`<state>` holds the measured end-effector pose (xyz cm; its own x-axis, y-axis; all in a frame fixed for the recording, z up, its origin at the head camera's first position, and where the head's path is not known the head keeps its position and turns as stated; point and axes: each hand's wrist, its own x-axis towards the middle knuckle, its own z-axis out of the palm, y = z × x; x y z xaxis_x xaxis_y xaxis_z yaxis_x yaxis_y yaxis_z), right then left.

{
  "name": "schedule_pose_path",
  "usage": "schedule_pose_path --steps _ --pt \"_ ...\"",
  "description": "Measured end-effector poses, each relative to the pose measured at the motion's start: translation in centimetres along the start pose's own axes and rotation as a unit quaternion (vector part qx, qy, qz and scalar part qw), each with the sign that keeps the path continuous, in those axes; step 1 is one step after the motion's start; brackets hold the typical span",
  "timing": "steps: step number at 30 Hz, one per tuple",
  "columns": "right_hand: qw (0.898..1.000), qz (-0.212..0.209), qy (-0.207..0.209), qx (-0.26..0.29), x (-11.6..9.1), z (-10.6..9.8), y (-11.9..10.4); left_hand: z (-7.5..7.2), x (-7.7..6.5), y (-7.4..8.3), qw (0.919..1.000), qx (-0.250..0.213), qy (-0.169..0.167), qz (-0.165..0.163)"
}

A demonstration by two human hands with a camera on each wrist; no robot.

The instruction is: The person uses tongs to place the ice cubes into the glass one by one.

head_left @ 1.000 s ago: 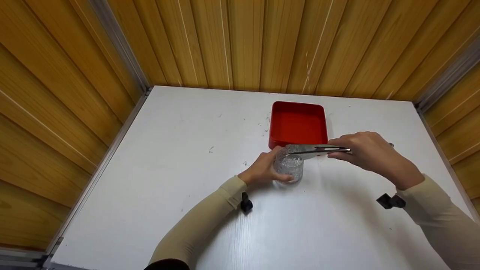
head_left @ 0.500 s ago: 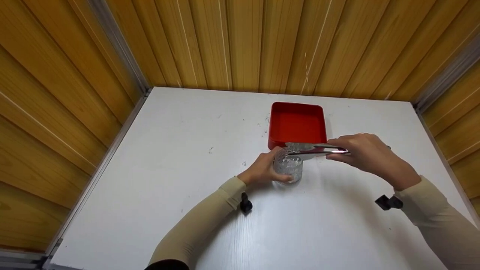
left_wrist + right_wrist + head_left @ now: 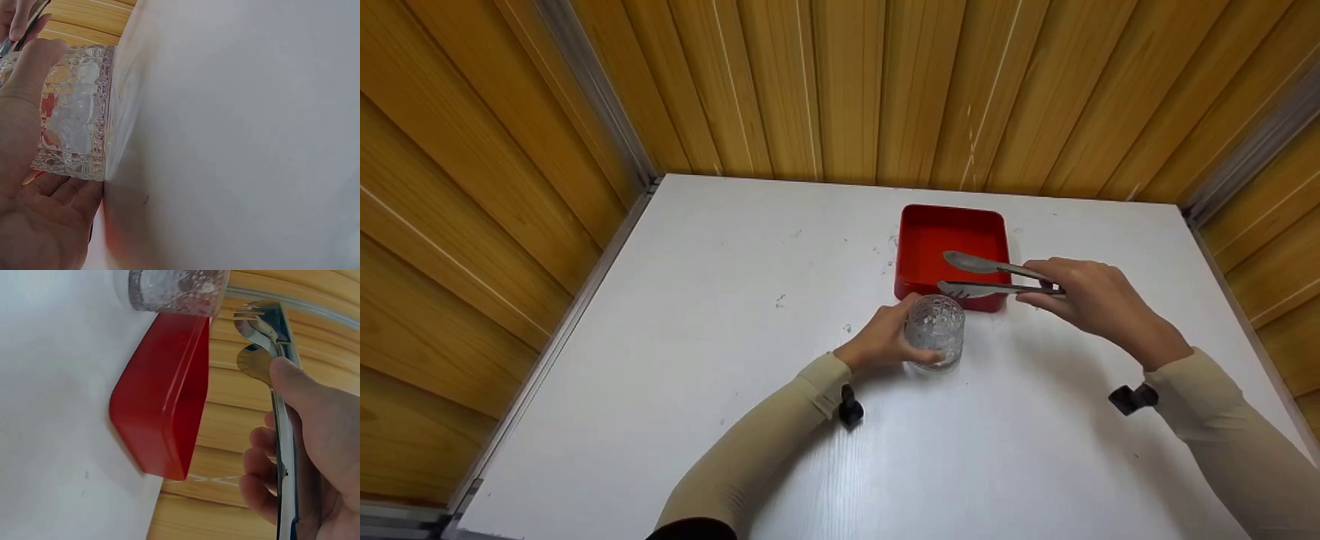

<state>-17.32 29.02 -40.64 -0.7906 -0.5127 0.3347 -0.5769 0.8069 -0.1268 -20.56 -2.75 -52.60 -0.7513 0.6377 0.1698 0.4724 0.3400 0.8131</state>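
Observation:
My left hand [image 3: 881, 341] grips a clear glass tumbler [image 3: 936, 330] with a cut pattern, thumb on its near side. The tumbler stands upright on the white table; whitish, clear lumps [image 3: 73, 121] show through its wall in the left wrist view. My right hand [image 3: 1099, 300] holds a pair of metal serving tongs [image 3: 979, 289] by the handle end. The tongs' two arms are spread apart, one tip forked and the other rounded, with nothing between them. In the head view they overlap the red box [image 3: 952, 225], just beyond the tumbler's rim.
The square, open-topped red box stands directly behind the tumbler, its inside bare where visible. Wood-panelled walls [image 3: 847, 90] rise behind and beside the white table [image 3: 720, 300]. Small dark specks and scuffs mark the tabletop. Black wrist mounts [image 3: 851, 412] sit at both sleeves.
The tongs have risen out of the tumbler's mouth and moved back over the red box's front edge, their arms spreading wider. My left hand and the tumbler have stayed put.

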Motion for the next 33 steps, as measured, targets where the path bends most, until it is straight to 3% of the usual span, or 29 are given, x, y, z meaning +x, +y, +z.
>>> schedule_pose_path --steps 13,20,26,33 --pt "0.994 0.109 -0.012 0.025 -0.6 1.6 3.6 0.1 0.0 -0.3 1.0 0.007 -0.002 -0.006" --pt "0.992 0.118 0.024 0.029 -1.1 2.1 5.3 0.0 0.0 -0.2 0.9999 0.016 -0.001 0.002" --pt "0.986 0.162 0.027 0.036 -1.6 2.4 6.8 0.0 0.0 -0.1 0.9999 0.012 -0.003 -0.001" --pt "0.981 0.179 0.045 0.05 -2.4 2.7 8.5 -0.1 0.1 0.0 0.9999 0.016 -0.002 0.002"
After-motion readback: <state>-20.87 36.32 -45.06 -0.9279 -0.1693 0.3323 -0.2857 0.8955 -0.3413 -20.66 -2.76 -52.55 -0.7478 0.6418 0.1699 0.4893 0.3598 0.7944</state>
